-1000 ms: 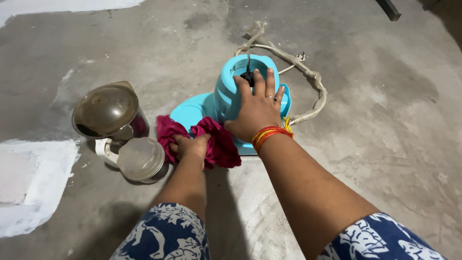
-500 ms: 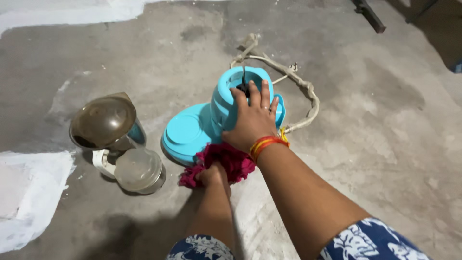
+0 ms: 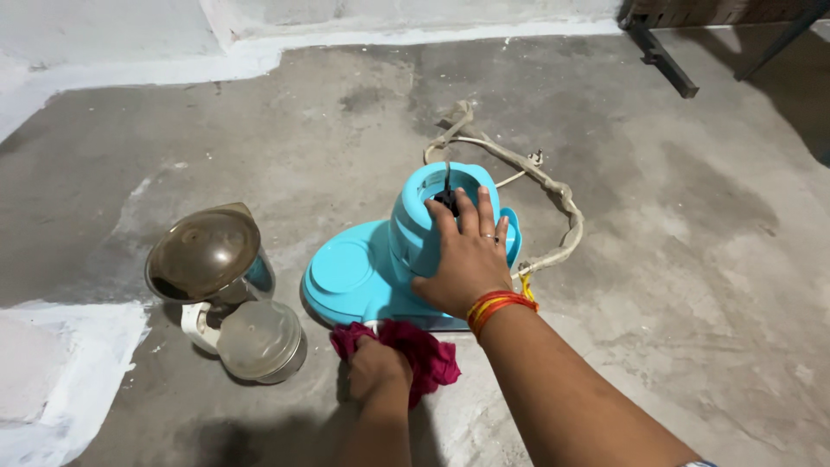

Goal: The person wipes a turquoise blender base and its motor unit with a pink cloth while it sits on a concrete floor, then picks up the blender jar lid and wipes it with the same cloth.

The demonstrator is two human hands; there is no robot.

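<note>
A grey concrete floor (image 3: 692, 285) is filling the frame, with a pale painted strip (image 3: 285, 54) running along its upper edge and a whitish patch (image 3: 52, 372) sitting at lower left. At the centre of the frame a turquoise mixer-grinder base (image 3: 363, 272) is lying tilted on the floor, its motor housing pointing toward upper centre and its flat underside facing lower left. A frayed, dirty power cord (image 3: 553, 195) is looping from upper centre round to the right of the base. Left of centre, two lidded steel jars are standing just beside each other: the larger jar (image 3: 207, 255) above, the smaller jar (image 3: 259, 340) below it. The right hand (image 3: 467, 259) is lying spread over the top of the housing, palm down and fingers extended, bracing the base; orange and red bangles (image 3: 497, 307) are circling its wrist. At lower centre, the left hand (image 3: 378, 367) is clenching a crumpled magenta cloth (image 3: 424, 350) and pressing it against the lower edge of the base. By judgement, the wiping is going best if the bracing hand is keeping the tilted base from rocking, the cloth is travelling in short strokes along the rim, and the cord is staying well apart from the strokes.
</note>
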